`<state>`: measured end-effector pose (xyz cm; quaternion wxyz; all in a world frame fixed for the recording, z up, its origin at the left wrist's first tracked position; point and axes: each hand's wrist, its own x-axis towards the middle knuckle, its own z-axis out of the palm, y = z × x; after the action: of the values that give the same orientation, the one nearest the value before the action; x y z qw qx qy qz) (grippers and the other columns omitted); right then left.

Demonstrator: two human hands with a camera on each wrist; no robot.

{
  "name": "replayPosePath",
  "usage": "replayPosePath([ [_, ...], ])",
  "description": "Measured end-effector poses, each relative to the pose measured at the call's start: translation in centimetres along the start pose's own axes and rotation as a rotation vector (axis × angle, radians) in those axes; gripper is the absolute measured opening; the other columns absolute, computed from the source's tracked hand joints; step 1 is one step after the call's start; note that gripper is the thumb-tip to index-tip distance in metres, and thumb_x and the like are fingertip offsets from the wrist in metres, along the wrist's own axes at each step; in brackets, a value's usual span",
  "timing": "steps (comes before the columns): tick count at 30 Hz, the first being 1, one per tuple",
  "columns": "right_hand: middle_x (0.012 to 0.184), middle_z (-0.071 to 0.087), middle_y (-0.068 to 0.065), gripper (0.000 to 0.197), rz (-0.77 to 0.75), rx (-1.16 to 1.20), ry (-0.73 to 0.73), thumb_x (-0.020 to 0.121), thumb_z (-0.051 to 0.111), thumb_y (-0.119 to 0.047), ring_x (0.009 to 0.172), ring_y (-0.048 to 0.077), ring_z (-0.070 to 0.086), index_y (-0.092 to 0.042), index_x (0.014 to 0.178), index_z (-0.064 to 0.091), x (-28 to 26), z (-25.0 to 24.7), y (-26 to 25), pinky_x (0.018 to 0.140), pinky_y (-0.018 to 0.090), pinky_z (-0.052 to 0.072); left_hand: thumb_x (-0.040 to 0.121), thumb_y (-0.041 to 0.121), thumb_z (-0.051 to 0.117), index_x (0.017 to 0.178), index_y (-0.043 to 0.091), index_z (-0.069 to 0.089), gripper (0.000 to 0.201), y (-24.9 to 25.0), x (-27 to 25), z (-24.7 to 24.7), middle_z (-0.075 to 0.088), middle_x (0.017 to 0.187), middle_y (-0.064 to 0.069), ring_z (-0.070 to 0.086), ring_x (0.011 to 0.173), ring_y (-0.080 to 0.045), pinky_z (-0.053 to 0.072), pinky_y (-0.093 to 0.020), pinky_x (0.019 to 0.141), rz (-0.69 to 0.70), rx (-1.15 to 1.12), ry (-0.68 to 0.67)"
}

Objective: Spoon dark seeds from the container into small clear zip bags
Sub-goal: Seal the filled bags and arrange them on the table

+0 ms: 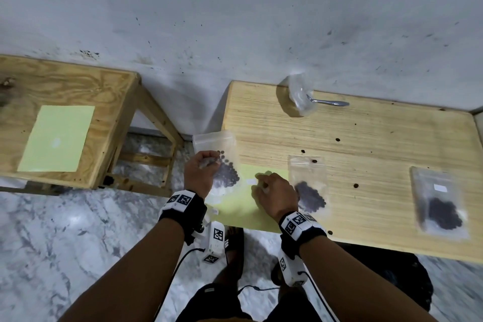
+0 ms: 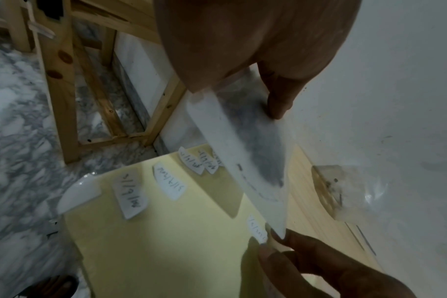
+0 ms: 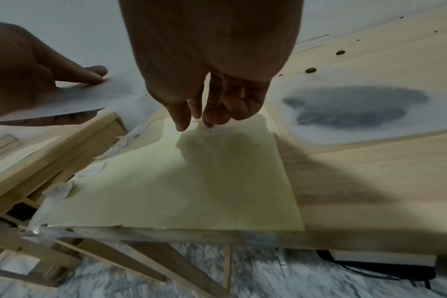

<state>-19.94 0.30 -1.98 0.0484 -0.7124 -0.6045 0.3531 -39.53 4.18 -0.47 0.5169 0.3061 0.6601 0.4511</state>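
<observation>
My left hand (image 1: 206,165) holds a clear zip bag (image 1: 224,162) partly filled with dark seeds, raised off the table's left corner; the bag (image 2: 242,161) hangs tilted below the palm. My right hand (image 1: 261,183) reaches down to a yellow sheet (image 1: 240,206), and its thumb and fingertips (image 3: 181,123) pinch at the edge of a small white label (image 3: 216,131). The label (image 2: 258,229) sits just below the bag's lower corner. At the back, a crumpled clear plastic container (image 1: 300,97) lies with a metal spoon (image 1: 330,103) sticking out of it.
Two more seed-filled zip bags (image 1: 309,191) (image 1: 439,204) lie on the wooden table (image 1: 379,128). Loose seeds are scattered over it. Several handwritten labels (image 2: 130,191) stick along the sheet's left edge. A second wooden table (image 1: 78,81) with a yellow sheet stands left.
</observation>
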Motion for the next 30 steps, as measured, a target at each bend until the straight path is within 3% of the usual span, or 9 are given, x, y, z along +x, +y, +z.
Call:
replayPosePath([
  [3, 0.133, 0.059, -0.007, 0.036, 0.027, -0.08, -0.004, 0.095, 0.056, -0.039, 0.119, 0.022, 0.059, -0.034, 0.129, 0.065, 0.6, 0.0, -0.5, 0.092, 0.031, 0.046, 0.086, -0.012, 0.062, 0.082, 0.014, 0.063, 0.026, 0.0, -0.3, -0.1, 0.066, 0.087, -0.003, 0.061, 0.083, -0.021, 0.047, -0.011, 0.048, 0.003, -0.005, 0.006],
  [10, 0.127, 0.065, -0.013, 0.028, 0.075, -0.038, 0.042, 0.093, 0.057, -0.033, 0.115, 0.019, 0.062, -0.035, 0.116, 0.072, 1.3, 0.2, -0.9, 0.089, 0.026, 0.045, 0.085, -0.017, 0.059, 0.082, 0.009, 0.061, 0.026, -0.4, -0.5, -0.7, 0.066, 0.086, -0.003, 0.062, 0.079, -0.012, 0.052, -0.012, 0.058, -0.004, -0.023, 0.004],
  [15, 0.098, 0.071, -0.01, 0.013, 0.161, 0.129, 0.001, 0.081, 0.071, -0.037, 0.094, 0.018, 0.065, -0.028, 0.09, 0.071, 2.0, 0.1, -1.3, 0.079, 0.024, 0.048, 0.085, -0.017, 0.059, 0.083, 0.008, 0.061, 0.025, -0.6, -0.3, -0.9, 0.067, 0.087, 0.001, 0.065, 0.07, 0.003, 0.051, -0.011, 0.054, -0.021, 0.012, 0.005],
  [18, 0.085, 0.07, -0.013, 0.013, 0.164, 0.238, -0.031, 0.079, 0.074, -0.037, 0.085, 0.014, 0.066, -0.025, 0.082, 0.072, 2.4, -0.1, -1.0, 0.076, 0.022, 0.048, 0.086, -0.013, 0.061, 0.082, 0.013, 0.063, 0.026, -0.7, -0.2, -1.0, 0.068, 0.088, 0.002, 0.064, 0.078, -0.008, 0.053, -0.012, 0.062, -0.013, 0.032, 0.014],
  [20, 0.083, 0.07, -0.012, 0.013, 0.16, 0.33, -0.051, 0.079, 0.077, -0.033, 0.082, 0.011, 0.066, -0.021, 0.079, 0.073, 2.6, -0.3, -0.8, 0.076, 0.021, 0.048, 0.088, -0.008, 0.062, 0.084, 0.017, 0.065, 0.025, -0.9, -0.2, -1.1, 0.067, 0.089, 0.006, 0.062, 0.079, -0.006, 0.053, -0.016, 0.066, 0.015, 0.076, 0.04],
  [23, 0.073, 0.068, -0.01, 0.017, 0.162, 0.47, -0.055, 0.079, 0.079, -0.024, 0.071, 0.009, 0.063, -0.019, 0.067, 0.069, 2.6, -1.0, -0.4, 0.075, 0.023, 0.048, 0.089, -0.002, 0.062, 0.1, 0.016, 0.065, 0.022, -0.9, -0.1, -0.8, 0.062, 0.093, 0.008, 0.06, 0.08, -0.015, 0.051, -0.035, 0.07, 0.061, 0.186, 0.062],
  [25, 0.067, 0.066, -0.009, 0.023, 0.187, 0.555, -0.034, 0.081, 0.079, -0.022, 0.061, 0.011, 0.059, -0.022, 0.063, 0.064, 2.5, -1.7, -0.3, 0.069, 0.025, 0.048, 0.088, -0.002, 0.061, 0.108, 0.014, 0.063, 0.025, -0.4, -0.1, -0.5, 0.06, 0.095, 0.003, 0.059, 0.083, -0.023, 0.05, -0.041, 0.069, 0.052, 0.212, 0.063],
  [27, 0.067, 0.064, -0.006, 0.02, 0.179, 0.619, -0.038, 0.083, 0.079, -0.021, 0.056, 0.009, 0.055, -0.016, 0.07, 0.065, 2.0, -3.0, -0.5, 0.056, 0.019, 0.045, 0.087, -0.003, 0.061, 0.109, 0.012, 0.064, 0.027, 0.3, -0.3, 0.0, 0.058, 0.096, 0.004, 0.058, 0.088, -0.024, 0.051, -0.044, 0.074, 0.066, 0.238, 0.068],
  [30, 0.07, 0.059, -0.002, 0.016, 0.147, 0.798, -0.073, 0.086, 0.078, -0.017, 0.047, 0.005, 0.047, -0.007, 0.085, 0.065, 1.0, -5.2, -1.3, 0.043, 0.013, 0.036, 0.086, -0.003, 0.062, 0.108, 0.013, 0.064, 0.027, 1.6, -0.6, 1.1, 0.061, 0.096, 0.005, 0.06, 0.087, -0.017, 0.052, -0.034, 0.076, 0.079, 0.258, 0.054],
])
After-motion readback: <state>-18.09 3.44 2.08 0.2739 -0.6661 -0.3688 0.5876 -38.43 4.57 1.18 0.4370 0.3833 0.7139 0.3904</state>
